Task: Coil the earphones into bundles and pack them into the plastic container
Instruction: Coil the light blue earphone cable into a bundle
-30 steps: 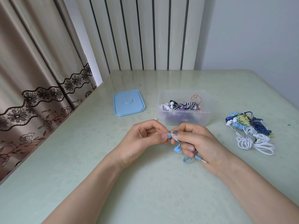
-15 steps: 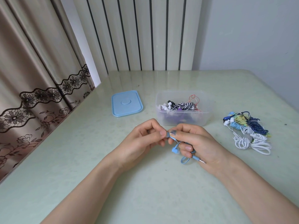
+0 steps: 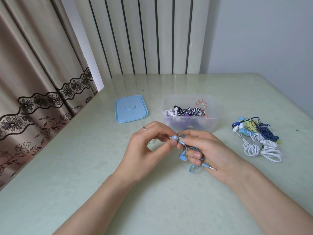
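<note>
Fingers [image 3: 171, 140] of left hand [image 3: 144, 150] pinch one blue earbud [image 3: 174, 137]; right hand [image 3: 208, 150] stays closed on the coiled cord [image 3: 193, 168], above the counter [image 3: 84, 167]. Little changed in a second: grip only shifted, bundle unfinished. Box [image 3: 189, 123] open just behind, pile [image 3: 257, 138] waiting right.

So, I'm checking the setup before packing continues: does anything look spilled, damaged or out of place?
Nothing stands out. The plastic container sits upright and open, its blue lid flat beside it, and the loose earphones lie in one pile on the table. Both hands hold the blue earphones.
</note>
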`<state>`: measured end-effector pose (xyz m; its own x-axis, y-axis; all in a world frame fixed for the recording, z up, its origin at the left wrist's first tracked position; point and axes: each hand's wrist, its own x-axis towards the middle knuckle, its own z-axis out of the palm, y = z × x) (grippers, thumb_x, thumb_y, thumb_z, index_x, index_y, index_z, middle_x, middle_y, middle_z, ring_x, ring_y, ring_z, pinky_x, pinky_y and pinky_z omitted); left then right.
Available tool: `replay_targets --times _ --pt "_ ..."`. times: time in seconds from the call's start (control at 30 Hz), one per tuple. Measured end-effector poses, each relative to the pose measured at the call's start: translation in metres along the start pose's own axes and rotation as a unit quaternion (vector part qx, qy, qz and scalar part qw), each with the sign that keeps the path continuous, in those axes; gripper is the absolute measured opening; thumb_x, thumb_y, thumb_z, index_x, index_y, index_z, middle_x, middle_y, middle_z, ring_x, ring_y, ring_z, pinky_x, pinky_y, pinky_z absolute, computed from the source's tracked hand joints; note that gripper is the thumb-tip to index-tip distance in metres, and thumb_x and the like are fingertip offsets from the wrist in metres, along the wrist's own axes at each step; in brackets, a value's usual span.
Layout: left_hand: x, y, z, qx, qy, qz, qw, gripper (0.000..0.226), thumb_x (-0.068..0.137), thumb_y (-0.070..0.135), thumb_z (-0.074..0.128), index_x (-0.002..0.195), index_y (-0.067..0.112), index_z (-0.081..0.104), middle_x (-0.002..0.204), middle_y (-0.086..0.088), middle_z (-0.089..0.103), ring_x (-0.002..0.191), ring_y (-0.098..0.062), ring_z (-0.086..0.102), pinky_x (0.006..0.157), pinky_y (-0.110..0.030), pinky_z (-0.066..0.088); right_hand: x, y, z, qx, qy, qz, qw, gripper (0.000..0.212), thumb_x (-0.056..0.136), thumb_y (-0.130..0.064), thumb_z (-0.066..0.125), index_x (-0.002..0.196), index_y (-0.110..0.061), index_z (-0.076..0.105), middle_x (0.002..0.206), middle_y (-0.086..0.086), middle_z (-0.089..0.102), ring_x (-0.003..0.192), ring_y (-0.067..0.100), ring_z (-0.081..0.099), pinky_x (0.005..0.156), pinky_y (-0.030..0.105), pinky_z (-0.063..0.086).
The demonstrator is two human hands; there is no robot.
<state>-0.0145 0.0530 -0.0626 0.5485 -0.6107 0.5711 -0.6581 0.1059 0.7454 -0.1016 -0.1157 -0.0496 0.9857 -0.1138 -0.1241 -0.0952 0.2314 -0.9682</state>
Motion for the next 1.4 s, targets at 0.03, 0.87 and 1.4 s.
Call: replay_targets --times 0.03,0.87,1.4 --pt "0.000 0.000 0.000 0.002 0.003 0.001 1.000 0.006 0.093 0.005 0.072 0.097 0.009 0.072 0.091 0.003 0.072 0.088 -0.025 0.068 0.080 -0.039 0.054 0.000 0.000 0.000 -0.001 -0.001 0.001 1.000 0.028 0.077 -0.024 0.066 0.098 -0.005 0.069 0.072 -0.001 0.063 0.043 0.005 0.029 0.041 0.018 0.027" --pt "0.015 0.010 0.003 -0.188 0.007 -0.113 0.976 0.011 0.096 0.006 0.063 0.101 -0.005 0.062 0.093 -0.010 0.069 0.093 -0.022 0.069 0.089 -0.030 0.052 0.002 -0.017 0.005 0.013 0.033 -0.044 0.998 0.018 0.096 -0.009 0.055 0.087 -0.009 0.070 0.074 0.001 0.063 0.049 0.011 0.031 0.042 0.020 0.029" --pt "0.150 -0.031 -0.001 0.323 -0.132 -0.126 0.929 0.021 0.082 -0.002 0.058 0.090 0.014 0.069 0.089 -0.004 0.074 0.089 -0.026 0.069 0.077 -0.030 0.054 0.102 -0.102 -0.027 -0.598 0.090 0.009 0.796 0.036 0.100 -0.019 0.036 0.130 -0.013 0.056 0.130 0.013 0.058 0.109 0.028 0.056 0.084 0.029 0.043"
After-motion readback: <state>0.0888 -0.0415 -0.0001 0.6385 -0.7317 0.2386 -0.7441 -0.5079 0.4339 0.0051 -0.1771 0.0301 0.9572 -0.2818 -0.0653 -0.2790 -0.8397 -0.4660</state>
